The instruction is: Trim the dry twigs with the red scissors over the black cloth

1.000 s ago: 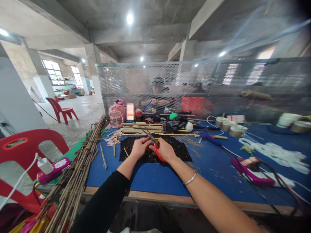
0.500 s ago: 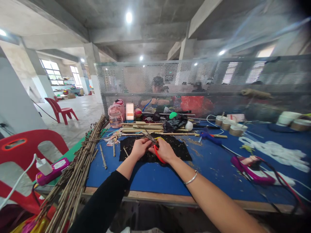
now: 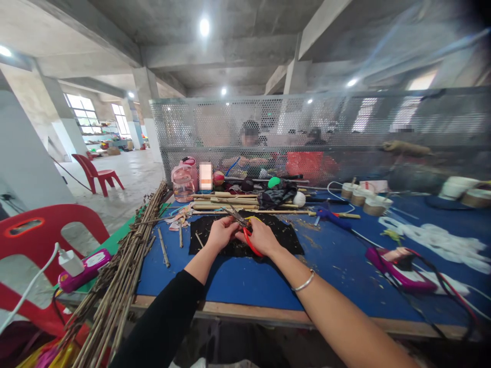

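Note:
My right hand (image 3: 261, 237) grips scissors (image 3: 251, 242) with red handles, their blades parted and pointing up and to the left. Close against the blades, my left hand (image 3: 221, 234) has its fingers pinched together; what sits between them is too small to make out. Both hands are over a black cloth (image 3: 282, 238) strewn with pale scraps. A short cut stick (image 3: 199, 239) lies on the cloth, left of my left hand.
A bundle of dry twigs (image 3: 117, 286) runs along the table's left side. Bamboo sticks (image 3: 230, 201), a pink jug (image 3: 183, 185) and a blue glue gun (image 3: 333, 217) lie behind the cloth. A purple power strip (image 3: 402, 273) with cables sits right. A perforated metal screen (image 3: 215, 122) stands behind.
Almost nothing differs. Both hands stay in the same place with the scissors, and the view has shifted very slightly.

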A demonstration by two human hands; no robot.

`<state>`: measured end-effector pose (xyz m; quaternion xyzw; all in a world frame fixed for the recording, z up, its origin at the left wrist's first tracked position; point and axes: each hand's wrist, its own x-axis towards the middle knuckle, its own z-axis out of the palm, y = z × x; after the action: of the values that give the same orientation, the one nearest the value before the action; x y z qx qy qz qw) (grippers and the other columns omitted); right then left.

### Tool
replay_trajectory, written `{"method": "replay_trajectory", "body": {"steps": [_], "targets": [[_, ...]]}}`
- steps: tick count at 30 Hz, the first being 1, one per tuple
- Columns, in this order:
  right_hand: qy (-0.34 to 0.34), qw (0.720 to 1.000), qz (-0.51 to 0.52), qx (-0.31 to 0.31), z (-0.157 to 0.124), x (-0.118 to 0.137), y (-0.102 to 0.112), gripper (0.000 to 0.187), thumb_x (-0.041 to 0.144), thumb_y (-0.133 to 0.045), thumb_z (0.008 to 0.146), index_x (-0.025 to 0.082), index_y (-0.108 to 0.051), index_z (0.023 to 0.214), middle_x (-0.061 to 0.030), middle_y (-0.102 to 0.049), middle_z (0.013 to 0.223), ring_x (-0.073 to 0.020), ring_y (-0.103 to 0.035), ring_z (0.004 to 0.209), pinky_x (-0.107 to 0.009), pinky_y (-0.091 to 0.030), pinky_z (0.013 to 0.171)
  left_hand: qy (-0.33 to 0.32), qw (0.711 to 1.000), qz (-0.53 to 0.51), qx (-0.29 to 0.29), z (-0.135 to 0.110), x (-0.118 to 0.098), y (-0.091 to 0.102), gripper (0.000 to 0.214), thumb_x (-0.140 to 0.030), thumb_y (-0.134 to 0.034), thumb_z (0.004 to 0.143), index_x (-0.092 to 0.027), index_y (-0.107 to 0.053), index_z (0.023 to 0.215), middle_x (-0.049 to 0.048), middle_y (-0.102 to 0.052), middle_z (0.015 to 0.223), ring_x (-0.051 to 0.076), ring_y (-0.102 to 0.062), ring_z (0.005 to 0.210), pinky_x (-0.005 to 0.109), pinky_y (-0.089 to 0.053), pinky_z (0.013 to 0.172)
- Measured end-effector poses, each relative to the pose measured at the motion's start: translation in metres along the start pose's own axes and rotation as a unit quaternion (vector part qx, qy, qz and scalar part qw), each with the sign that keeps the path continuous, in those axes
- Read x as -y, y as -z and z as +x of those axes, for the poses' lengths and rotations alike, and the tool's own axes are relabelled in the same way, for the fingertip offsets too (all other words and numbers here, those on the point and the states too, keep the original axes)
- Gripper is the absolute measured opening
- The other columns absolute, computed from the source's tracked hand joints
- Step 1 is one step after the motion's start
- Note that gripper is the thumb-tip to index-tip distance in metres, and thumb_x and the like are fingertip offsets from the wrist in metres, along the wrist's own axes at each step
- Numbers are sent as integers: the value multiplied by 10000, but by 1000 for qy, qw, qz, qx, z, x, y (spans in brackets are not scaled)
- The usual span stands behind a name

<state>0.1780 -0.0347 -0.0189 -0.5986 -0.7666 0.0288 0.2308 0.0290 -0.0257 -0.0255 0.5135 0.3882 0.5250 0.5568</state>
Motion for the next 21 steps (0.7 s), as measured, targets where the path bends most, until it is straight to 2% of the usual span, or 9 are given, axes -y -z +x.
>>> {"method": "replay_trajectory", "body": {"steps": [4,9,14,21], "targets": [[-6,1000,11,1,-1,2,-2,419,562,-537,729,178,-497,892,-71,-606,902,-201,-583,839,-262,-366,648,9,1000,4,11,-3,-2,-2,306,-304,-677,636,-114,-644,873,-9,-642,608,53,-466,429,162,-363,421],[-40,999,15,26,0,6,-4,444,616,-486,741,192,-495,875,-58,-625,808,-201,-607,746,-254,-351,579,-19,999,26,-7,0,0,-2,325,-339,-654,654,-118,-658,893,-20,-618,590,45,-414,402,171,-346,408],[-63,998,-4,30,0,6,-2,482,664,-486,705,202,-524,841,-69,-646,814,-224,-620,767,-256,-362,574,-30,998,52,-11,2,2,1,305,-325,-627,678,-123,-657,905,-7,-623,610,57,-441,423,172,-356,415],[-58,998,-17,34,-1,1,1,469,659,-444,734,209,-549,810,-79,-659,806,-233,-628,767,-261,-374,585,-22,999,38,4,1,1,2,257,-276,-594,706,-114,-637,901,8,-616,648,41,-445,432,144,-344,401]]}}
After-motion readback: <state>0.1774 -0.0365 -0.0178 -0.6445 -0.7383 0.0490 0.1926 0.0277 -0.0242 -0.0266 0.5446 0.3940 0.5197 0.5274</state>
